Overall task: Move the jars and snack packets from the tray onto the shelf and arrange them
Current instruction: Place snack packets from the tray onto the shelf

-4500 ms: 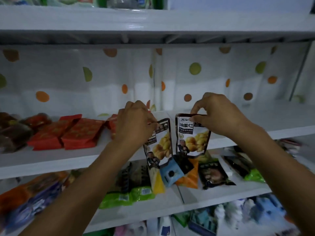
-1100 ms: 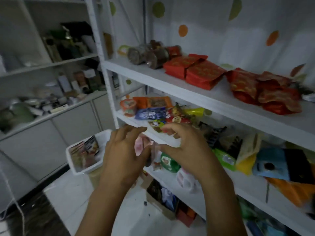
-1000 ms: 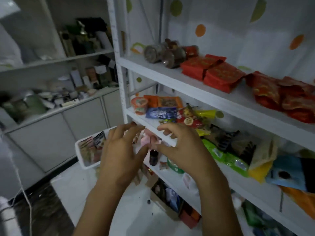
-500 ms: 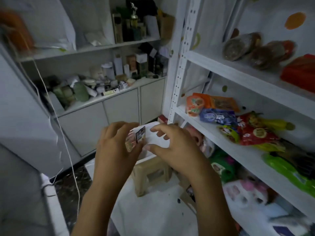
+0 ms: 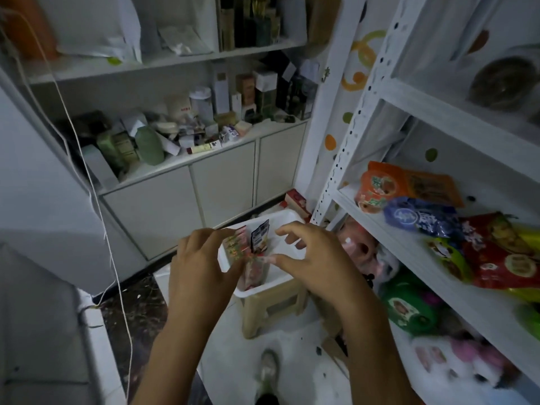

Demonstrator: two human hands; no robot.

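A white tray [image 5: 263,291] stands on a beige stool [image 5: 271,312] on the floor, left of the white shelf [image 5: 409,252]. Upright in the tray are red snack packets [image 5: 233,249] and a dark packet [image 5: 260,235]. My left hand [image 5: 201,267] hovers over the tray's left side, its curled fingertips at the edge of the red packets. My right hand [image 5: 315,258] is over the tray's right side with fingers spread, thumb and index near a reddish packet. Neither hand shows a firm hold. A jar [image 5: 502,83] lies on the upper shelf board.
Coloured snack bags [image 5: 420,217] crowd the middle shelf board, with more goods on the boards below. A cluttered white cabinet [image 5: 204,188] stands behind the tray. A thin cord [image 5: 96,200] hangs at the left. My shoe [image 5: 267,372] is on the white floor.
I turned from the shelf, where both hands held packets, left and down to the tray. Over the last second the tray came under my hands, and they spread apart above it.
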